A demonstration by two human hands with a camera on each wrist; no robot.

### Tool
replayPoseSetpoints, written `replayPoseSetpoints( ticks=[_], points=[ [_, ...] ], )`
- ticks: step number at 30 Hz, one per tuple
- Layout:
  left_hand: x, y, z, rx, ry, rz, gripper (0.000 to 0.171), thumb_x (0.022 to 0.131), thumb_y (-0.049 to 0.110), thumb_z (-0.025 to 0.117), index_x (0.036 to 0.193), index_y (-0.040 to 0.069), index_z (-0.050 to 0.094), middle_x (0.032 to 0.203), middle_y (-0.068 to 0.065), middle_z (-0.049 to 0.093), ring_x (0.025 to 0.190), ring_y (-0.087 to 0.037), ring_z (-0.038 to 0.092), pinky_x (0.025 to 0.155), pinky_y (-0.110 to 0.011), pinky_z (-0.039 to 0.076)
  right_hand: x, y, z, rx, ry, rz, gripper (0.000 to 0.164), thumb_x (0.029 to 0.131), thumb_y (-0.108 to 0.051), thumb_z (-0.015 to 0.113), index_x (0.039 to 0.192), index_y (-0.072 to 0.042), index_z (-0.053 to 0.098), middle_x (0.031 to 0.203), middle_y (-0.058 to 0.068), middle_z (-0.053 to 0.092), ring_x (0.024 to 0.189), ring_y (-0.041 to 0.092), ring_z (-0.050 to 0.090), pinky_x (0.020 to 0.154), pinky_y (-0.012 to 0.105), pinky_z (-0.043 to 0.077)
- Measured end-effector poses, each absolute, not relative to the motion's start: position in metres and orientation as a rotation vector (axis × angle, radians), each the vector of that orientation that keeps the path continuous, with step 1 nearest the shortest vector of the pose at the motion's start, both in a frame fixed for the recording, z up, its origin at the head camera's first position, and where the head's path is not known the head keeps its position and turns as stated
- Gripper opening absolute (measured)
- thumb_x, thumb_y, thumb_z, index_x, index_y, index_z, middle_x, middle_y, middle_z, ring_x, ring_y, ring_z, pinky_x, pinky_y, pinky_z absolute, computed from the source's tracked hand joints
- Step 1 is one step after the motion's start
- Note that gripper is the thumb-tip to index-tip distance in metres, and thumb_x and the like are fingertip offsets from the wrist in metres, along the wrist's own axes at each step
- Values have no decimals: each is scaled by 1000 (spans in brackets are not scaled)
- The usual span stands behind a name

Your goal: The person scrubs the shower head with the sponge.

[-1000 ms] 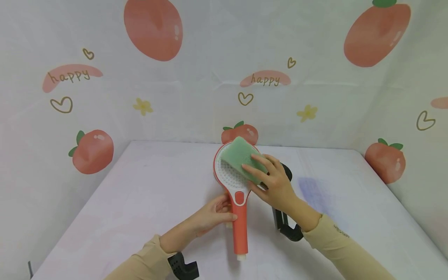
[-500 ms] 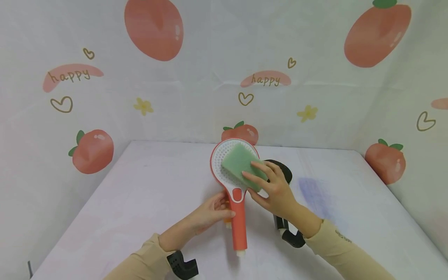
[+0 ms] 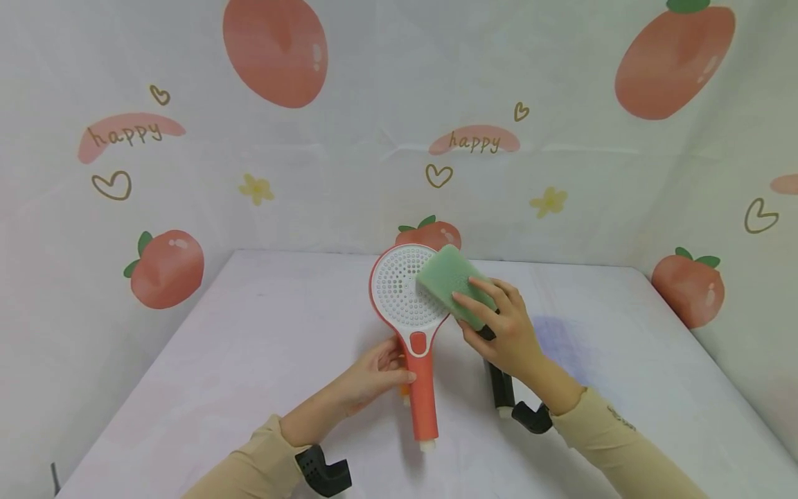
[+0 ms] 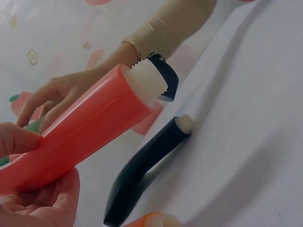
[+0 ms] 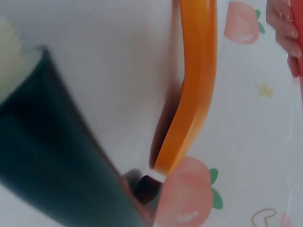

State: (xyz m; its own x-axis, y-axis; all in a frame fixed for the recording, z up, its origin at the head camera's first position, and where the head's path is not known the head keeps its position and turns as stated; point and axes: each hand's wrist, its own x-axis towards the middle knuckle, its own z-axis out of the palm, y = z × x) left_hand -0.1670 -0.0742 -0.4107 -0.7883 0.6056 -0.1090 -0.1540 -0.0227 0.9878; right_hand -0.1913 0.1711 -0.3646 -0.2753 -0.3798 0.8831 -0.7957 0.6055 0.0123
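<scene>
My left hand (image 3: 374, 378) grips the handle of a red shower head (image 3: 424, 402), raised upright with its white nozzle face (image 3: 399, 287) toward me. In the left wrist view, the thumb and fingers lie around the red handle (image 4: 94, 123), whose white threaded end shows. My right hand (image 3: 508, 336) holds a green sponge (image 3: 451, 277) between thumb and fingers. The sponge overlaps the right edge of the nozzle face; whether it presses there I cannot tell. Its thumb side is mostly hidden in the head view.
A black shower head (image 3: 501, 391) lies on the white table (image 3: 280, 312) under my right hand. An orange shower head (image 5: 199, 61) lies beside it, mostly hidden behind the red one in the head view. A printed fruit cloth (image 3: 349, 173) hangs behind the table.
The sponge, in my right hand, has moved from across the nozzle face to its right edge. My left hand has shifted the shower head slightly up and left.
</scene>
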Motion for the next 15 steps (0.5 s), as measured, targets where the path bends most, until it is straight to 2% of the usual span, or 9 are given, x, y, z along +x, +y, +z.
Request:
replayPoseSetpoints(
  ticks=[7,15],
  points=[
    [-167,-75,-407,502,1726,1876,70,87,6,58,146,2,20,140,-16,40,122,-17,49,101,-25,45,-191,176,-371,925,-1876,587,29,88,-24,50,104,-8,69,112,22,60,98,44,50,82,53,40],
    [-166,-76,-404,476,1736,1920,71,87,5,57,147,2,18,144,-17,38,125,-17,47,101,-24,44,-181,169,-377,1115,-1813,556,30,87,-24,47,101,-11,69,110,19,62,96,40,53,81,51,42]
  ],
)
